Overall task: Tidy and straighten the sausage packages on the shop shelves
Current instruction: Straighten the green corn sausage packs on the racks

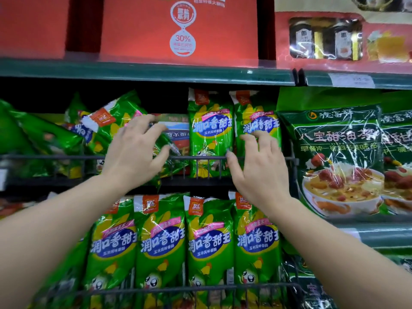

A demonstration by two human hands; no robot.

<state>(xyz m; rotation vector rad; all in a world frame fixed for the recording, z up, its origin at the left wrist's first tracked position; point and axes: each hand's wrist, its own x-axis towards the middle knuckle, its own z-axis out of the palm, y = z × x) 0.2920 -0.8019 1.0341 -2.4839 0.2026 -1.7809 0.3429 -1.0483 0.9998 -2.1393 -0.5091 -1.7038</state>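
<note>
The top shelf (133,70) carries red boxes (178,30) and, to the right, a windowed red box (323,39) showing jars. On the middle shelf (196,182), behind a wire rail (66,157), two upright sausage packages (210,132) stand side by side. The toppled sausage packages (107,121) lie to their left and large green pouches (334,161) stand to their right. Below, behind a lower wire rail (200,288), a row of sausage packages (209,241) stands upright.

view: head-worn, wide-angle | faces: forward, straight at the shop shelves (156,70) | range: close | single view
</note>
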